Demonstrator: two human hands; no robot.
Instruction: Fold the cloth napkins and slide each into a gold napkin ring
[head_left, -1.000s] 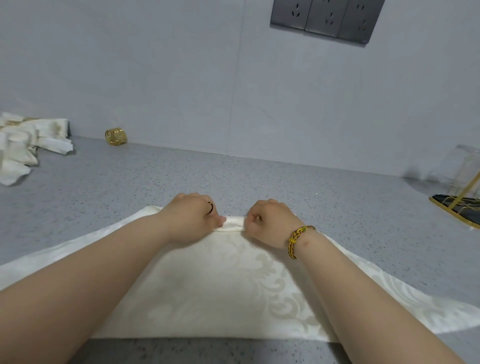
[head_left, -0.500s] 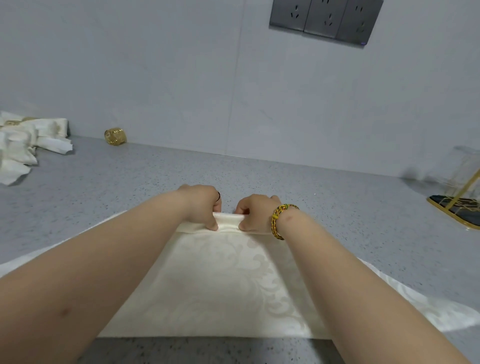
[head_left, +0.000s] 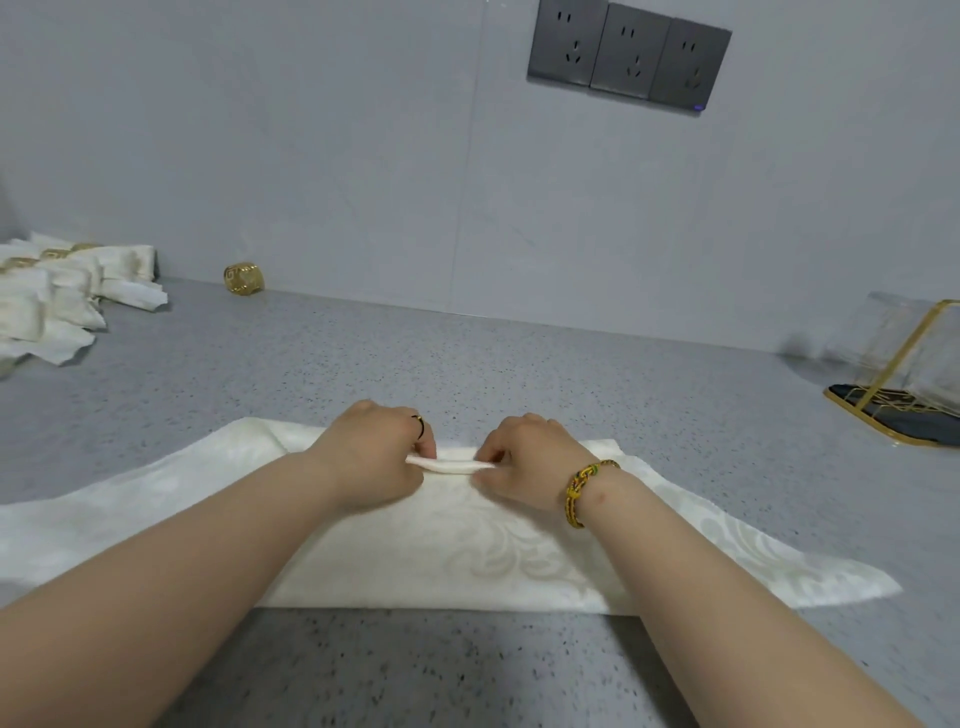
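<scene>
A cream damask napkin (head_left: 467, 551) lies spread on the grey speckled counter in front of me. My left hand (head_left: 371, 452) and my right hand (head_left: 524, 462) sit side by side at its far edge. Each pinches a raised fold of the cloth that bridges the gap between them. A loose gold napkin ring (head_left: 243, 279) stands against the wall at the back left. Several folded napkins in gold rings (head_left: 57, 291) lie heaped at the far left.
A clear holder with a gold frame (head_left: 906, 384) stands at the right edge of the counter (head_left: 467, 358). Grey wall sockets (head_left: 628, 54) hang on the wall above. The counter's front edge lies below my forearms.
Both hands have drawn the napkin's far fold back toward me and sit slightly further apart, with the pinched fold now lifted between them.
</scene>
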